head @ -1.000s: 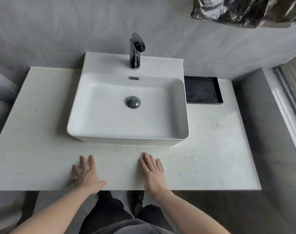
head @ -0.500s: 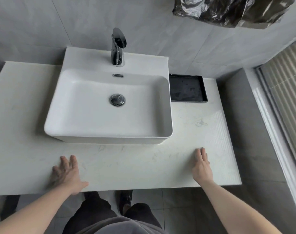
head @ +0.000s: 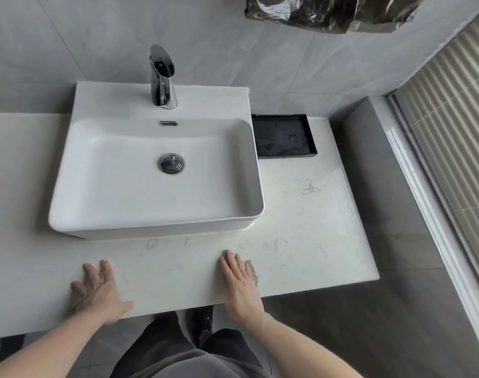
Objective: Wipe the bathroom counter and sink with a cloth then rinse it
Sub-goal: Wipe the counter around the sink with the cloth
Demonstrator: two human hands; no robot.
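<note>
Straight fingers [head: 234,266] of the right hand [head: 242,289] lie close together, pressed flat on a grey cloth [head: 252,271] whose edge shows just past their right side; most of the cloth is hidden under the palm. That hand sits at the near edge of the counter [head: 301,227], a pale marbled slab, in front of the sink's right half. The left hand [head: 99,293] rests flat on the same near edge, further left, its fingers a little spread and its thumb pointing right; it holds nothing. The two hands are well apart.

Beyond them stands the sink [head: 156,184], a white rectangular basin set on top of the counter, its near wall overhanging the slab slightly. A chrome drain plug [head: 170,163] sits in the middle of the basin floor, and a small chrome overflow slot [head: 167,123] is in the far wall. On the sink's far ledge stands an upright chrome faucet [head: 162,77] with a flat oval lever on top; no water shows.

Just right of the sink, against the far wall, a shallow black tray [head: 283,136] lies on the counter, its surface looking wet or smeared. Grey tiles [head: 96,36] cover the wall behind. A crumpled dark plastic bag [head: 331,12] hangs at the top. On the far right are ribbed blinds [head: 456,118]. Dark trousers [head: 178,347] and a shoe [head: 202,320] show below the counter edge.
</note>
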